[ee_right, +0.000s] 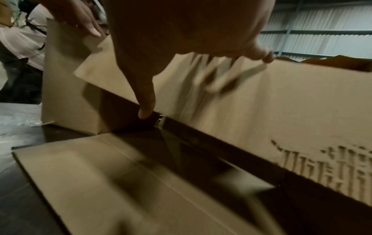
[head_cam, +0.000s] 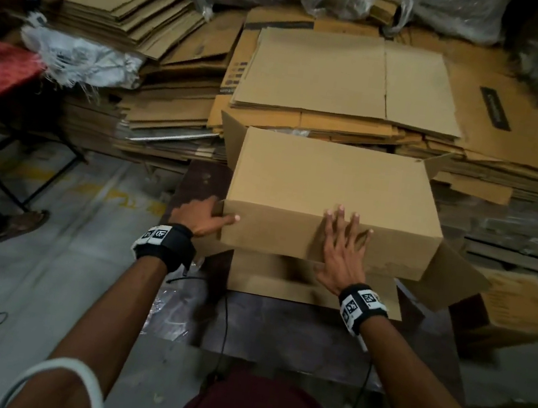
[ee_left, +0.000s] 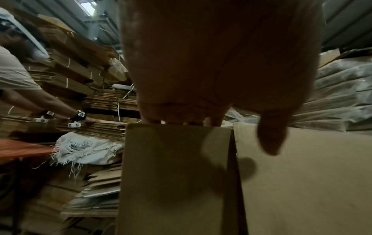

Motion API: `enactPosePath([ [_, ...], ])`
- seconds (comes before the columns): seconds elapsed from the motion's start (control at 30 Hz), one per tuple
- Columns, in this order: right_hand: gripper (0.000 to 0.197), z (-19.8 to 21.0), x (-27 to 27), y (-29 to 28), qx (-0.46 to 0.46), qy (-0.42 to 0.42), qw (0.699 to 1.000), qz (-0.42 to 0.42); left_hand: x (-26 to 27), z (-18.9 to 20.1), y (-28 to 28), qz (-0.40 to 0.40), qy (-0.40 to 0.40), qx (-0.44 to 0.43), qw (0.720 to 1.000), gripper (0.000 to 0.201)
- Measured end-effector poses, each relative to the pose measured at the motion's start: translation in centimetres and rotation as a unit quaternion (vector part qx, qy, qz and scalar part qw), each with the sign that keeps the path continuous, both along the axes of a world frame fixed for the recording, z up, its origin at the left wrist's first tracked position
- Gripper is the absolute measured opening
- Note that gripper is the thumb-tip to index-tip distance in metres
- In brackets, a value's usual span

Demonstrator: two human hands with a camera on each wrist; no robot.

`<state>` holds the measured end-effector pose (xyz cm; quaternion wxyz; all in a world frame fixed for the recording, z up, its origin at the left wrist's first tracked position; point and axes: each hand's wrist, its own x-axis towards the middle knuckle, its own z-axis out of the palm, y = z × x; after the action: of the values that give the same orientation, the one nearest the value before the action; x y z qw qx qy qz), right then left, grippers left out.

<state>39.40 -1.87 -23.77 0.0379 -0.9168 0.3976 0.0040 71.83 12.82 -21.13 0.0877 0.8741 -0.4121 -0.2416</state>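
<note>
**Head view.** The box stands on the table, toward its far edge. The near flap lies flat on the table top. The left hand grips the box at the left near corner, thumb on the near panel and fingers round the end. The right hand lies flat on the near panel with its fingers spread and grasps nothing. Stacks of flattened cartons lie beyond the table's far edge.

**Left wrist view.** The left hand hooks its fingers over the top edge of the end flap.

**Right wrist view.** The right hand presses the panel with straight fingers. A torn patch low on the panel exposes the fluting.

**Hazards.**
- With only the left corner held, a push from the flat right hand could skew the box out of square.
- The same push could slide the box off the table's far edge into the stacks.
- Pressure near the torn patch could buckle the panel.
- Dragging the box could crease the near flap against the table.
</note>
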Motion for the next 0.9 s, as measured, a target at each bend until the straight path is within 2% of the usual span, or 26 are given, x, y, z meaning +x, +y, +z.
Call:
enactPosePath([
  [0.1,0.155,-0.5,1.2,0.9,0.005,0.008,1.000,-0.005,0.4,-0.6,0.8,-0.002,-0.014,-0.007,1.000,0.080],
  [0.17,0.144,-0.6,2.1,1.2,0.000,0.004,1.000,0.001,0.3,0.1,1.0,0.000,0.017,-0.027,0.999,0.059],
  [0.23,0.131,-0.6,2.9,1.6,-0.003,-0.007,1.000,0.001,0.2,0.4,0.9,-0.009,0.030,-0.042,0.999,0.046],
  [0.3,0.133,-0.6,3.3,2.1,0.000,0.006,1.000,0.006,-0.2,0.4,0.8,0.001,0.057,-0.052,0.997,0.047],
  [0.4,0.153,-0.7,3.4,3.1,0.003,0.041,0.998,0.052,-0.2,0.1,1.4,0.053,0.163,-0.060,0.983,0.053],
  [0.5,0.146,-0.5,3.3,4.2,0.007,0.025,0.995,0.093,1.0,-1.0,3.1,0.150,0.273,-0.116,0.943,0.064],
  [0.53,0.143,-0.5,3.4,4.6,0.009,0.018,0.995,0.102,1.2,-1.2,3.7,0.173,0.267,-0.149,0.936,0.068],
  [0.57,0.140,-0.4,3.6,4.9,0.013,0.013,0.994,0.112,0.9,-1.1,4.4,0.180,0.221,-0.174,0.943,0.070],
  [0.63,0.134,-0.5,4.3,5.7,0.025,0.013,0.991,0.132,-0.1,-0.7,5.6,0.126,0.029,-0.234,0.964,0.066],
  [0.67,0.131,-0.6,4.8,6.3,0.031,0.014,0.990,0.140,-0.8,-0.6,6.1,0.073,-0.062,-0.277,0.956,0.063],
  [0.7,0.128,-0.6,5.3,6.9,0.035,0.019,0.988,0.146,-1.9,0.3,6.5,0.012,-0.117,-0.315,0.942,0.063],
  [0.73,0.124,-0.5,5.8,7.6,0.037,0.025,0.988,0.151,-2.7,0.7,6.7,-0.054,-0.130,-0.337,0.931,0.066],
  [0.77,0.121,-0.5,6.3,8.5,0.037,0.031,0.987,0.151,-3.2,0.7,6.7,-0.121,-0.109,-0.327,0.931,0.074],
  [0.83,0.113,-0.7,7.2,10.1,0.044,0.038,0.990,0.129,-3.9,-0.2,6.7,-0.201,-0.035,-0.210,0.956,0.101],
  [0.9,0.106,-1.3,7.8,11.7,0.064,0.033,0.994,0.079,-4.3,-1.6,7.0,-0.246,-0.054,-0.090,0.964,0.120],
])
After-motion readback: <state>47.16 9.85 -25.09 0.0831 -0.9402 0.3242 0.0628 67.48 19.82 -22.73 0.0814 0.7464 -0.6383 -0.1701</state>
